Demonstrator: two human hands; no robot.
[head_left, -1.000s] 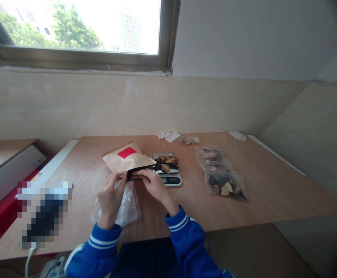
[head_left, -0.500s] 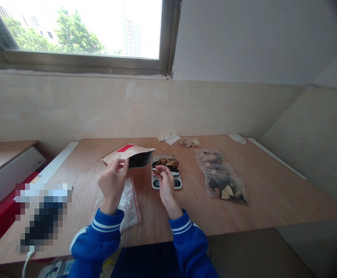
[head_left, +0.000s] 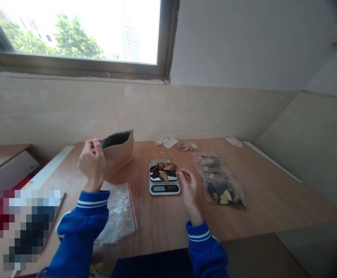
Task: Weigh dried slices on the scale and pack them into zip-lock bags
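Observation:
My left hand pinches the top edge of a brown kraft paper bag, which stands upright with its mouth open and a dark lining showing. A small white kitchen scale has a lit display, its digits too small to read. Several dried brown and dark slices lie on its plate. Just right of the plate, my right hand has its thumb and forefinger close together. Whether a small piece is between those fingertips is unclear.
Clear zip bags lie flat at the front left. To the right are zip bags with dried pieces. Behind the scale are another filled bag and crumpled white paper. A blurred-out flat object lies far left.
My left hand has moved left and up, turning the paper bag from tilted to upright. My right hand has drawn back rightward from above the scale, leaving the slices and display in view.

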